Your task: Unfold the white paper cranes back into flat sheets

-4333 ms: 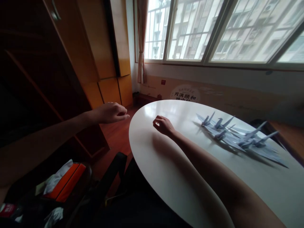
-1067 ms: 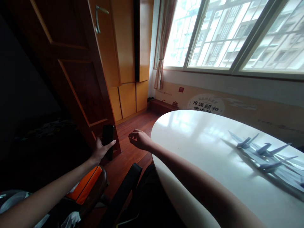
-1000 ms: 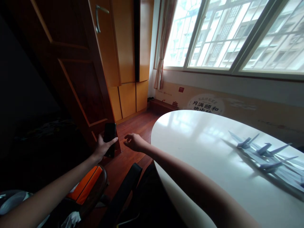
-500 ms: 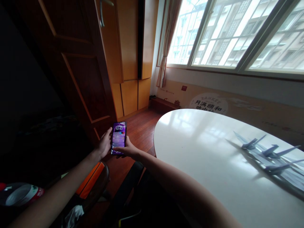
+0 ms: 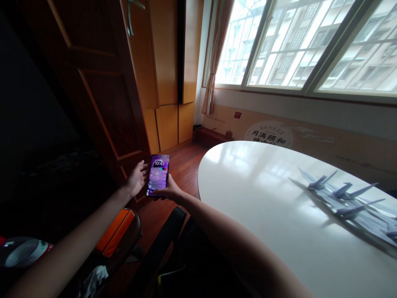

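Observation:
A smartphone (image 5: 158, 176) with a lit purple lock screen reading 10:43 is held upright in front of me, left of the white table. My right hand (image 5: 172, 190) grips its lower right side, the thumb lying across the bottom of the screen. Just left of the phone is my left hand (image 5: 136, 180), its fingers apart and pointing toward the phone's left edge. Whether those fingertips touch the edge or reach behind it, I cannot tell.
Folded grey paper figures (image 5: 344, 198) stand on the round white table (image 5: 248, 207). An orange box (image 5: 116, 231) lies on a dark stool, lower left, near a plastic bottle (image 5: 25, 252) and a crumpled white tissue (image 5: 96, 277). A brown door (image 5: 102, 103) stands behind my left hand.
The phone and my right hand have shifted slightly right and up. My left hand has loosened from the phone's left side, its fingers now spread. The view has turned slightly.

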Motion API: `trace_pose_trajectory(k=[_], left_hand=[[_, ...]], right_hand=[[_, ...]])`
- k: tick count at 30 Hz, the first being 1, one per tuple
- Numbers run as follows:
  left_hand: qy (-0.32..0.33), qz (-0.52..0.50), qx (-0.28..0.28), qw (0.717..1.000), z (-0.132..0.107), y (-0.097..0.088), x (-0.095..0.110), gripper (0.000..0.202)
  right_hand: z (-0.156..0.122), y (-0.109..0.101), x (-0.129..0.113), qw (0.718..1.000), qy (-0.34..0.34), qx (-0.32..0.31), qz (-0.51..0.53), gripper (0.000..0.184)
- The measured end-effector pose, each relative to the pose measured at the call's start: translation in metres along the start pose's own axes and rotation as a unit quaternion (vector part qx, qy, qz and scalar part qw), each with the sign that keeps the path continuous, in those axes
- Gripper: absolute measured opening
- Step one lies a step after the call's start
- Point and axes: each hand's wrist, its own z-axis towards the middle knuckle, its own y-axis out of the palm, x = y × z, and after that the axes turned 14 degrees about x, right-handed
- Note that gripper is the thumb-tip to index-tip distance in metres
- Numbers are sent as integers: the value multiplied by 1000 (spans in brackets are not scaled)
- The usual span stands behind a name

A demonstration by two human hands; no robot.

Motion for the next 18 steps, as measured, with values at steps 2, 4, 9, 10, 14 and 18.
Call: trace_pose_trajectory(k=[2,4,9,10,14,18], left_hand=[[0,9,-1,1000,2,2,1,25],[0,15,-3,1000,4,4,1,25],[-12,14,-2,1000,5,12,1,26],[-14,13,1,1000,5,14,1,26],[-16,4,7,1000,6,22,2,25],[-20,2,5,1000,8,27,1,22]], right_hand=[[-3,-1,-4,1000,-2,3,-6,88],[-5,-2,-7,1000,-3,5,-9,87],[-3,-5,-3,1000,-10,21,-6,86],[-2,-5,-1,1000,-13,25,-3,84],[7,-8,8,998,-26,50,6,79],[10,-10,9,998,-43,49,11,75]])
